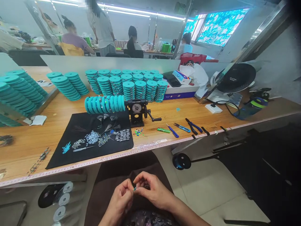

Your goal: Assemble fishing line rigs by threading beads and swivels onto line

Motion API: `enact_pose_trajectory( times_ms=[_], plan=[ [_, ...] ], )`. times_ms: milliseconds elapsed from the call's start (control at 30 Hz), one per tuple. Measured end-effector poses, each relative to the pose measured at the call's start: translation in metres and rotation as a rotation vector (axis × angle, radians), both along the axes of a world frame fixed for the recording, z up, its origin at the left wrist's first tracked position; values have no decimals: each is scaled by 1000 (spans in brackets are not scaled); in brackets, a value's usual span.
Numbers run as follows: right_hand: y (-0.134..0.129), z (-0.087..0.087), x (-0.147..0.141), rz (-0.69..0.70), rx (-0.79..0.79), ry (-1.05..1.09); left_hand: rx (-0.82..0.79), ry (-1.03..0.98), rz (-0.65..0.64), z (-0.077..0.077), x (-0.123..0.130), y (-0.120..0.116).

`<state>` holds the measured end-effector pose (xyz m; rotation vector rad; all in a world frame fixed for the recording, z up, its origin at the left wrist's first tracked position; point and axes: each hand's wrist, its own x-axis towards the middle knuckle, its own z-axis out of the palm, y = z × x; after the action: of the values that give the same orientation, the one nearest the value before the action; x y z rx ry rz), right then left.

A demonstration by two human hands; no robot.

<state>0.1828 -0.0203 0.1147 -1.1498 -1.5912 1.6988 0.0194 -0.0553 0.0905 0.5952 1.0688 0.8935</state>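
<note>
Above my lap, my left hand (121, 195) and my right hand (152, 191) meet fingertip to fingertip, both closed in a pinch. Between them shows a tiny teal piece (134, 189), mostly covered by the fingers and too small to name. Beyond the hands, a black mat (68, 138) on the table carries pale blue small parts (92, 137), teal slivers (66, 147), grey cylinders (122, 135) and bundles of fine wire (108, 128). A hand-cranked winder with a dial (136, 108) stands behind the mat, with a row of teal spools (104, 104) on its shaft.
Stacked teal spools (140, 91) line the table's back, with more at left (21, 91). Pliers (193, 126), small snips (182, 127), a blue-handled tool (172, 131) and coloured beads (138, 132) lie near the front edge. A fan (235, 77) stands at right. Several people sit or stand beyond the partition.
</note>
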Motion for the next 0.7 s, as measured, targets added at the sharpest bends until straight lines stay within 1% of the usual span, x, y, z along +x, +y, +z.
enact_pose_trajectory(
  times_ms=[67, 133, 200, 267, 333, 400, 467, 500, 567, 633, 700],
  plan=[
    [2, 10, 1, 81, 101, -91, 84, 105, 16, 7, -8, 0],
    [3, 17, 2, 138, 151, -140, 173, 227, 10, 18, -14, 0],
    [3, 19, 2, 155, 114, -118, 295, 417, -54, 29, -18, -3],
    [2, 17, 0, 174, 31, -60, 422, 634, -138, 37, -19, -6],
    [-1, 14, -4, 203, -33, -11, 488, 770, -172, 42, -20, -9],
    [-7, 12, -8, 206, -69, 35, 502, 817, -158, 43, -19, -10],
    [-13, 13, -8, 173, -55, 55, 504, 813, -159, 41, -18, -11],
    [-16, 14, -7, 161, -26, 42, 508, 803, -171, 40, -17, -11],
    [-19, 14, -2, 158, 77, -51, 527, 791, -209, 39, -15, -11],
    [-18, 11, 5, 193, 199, -155, 548, 786, -256, 40, -12, -12],
    [-16, 5, 9, 227, 263, -209, 573, 783, -311, 43, -11, -11]
  ],
)
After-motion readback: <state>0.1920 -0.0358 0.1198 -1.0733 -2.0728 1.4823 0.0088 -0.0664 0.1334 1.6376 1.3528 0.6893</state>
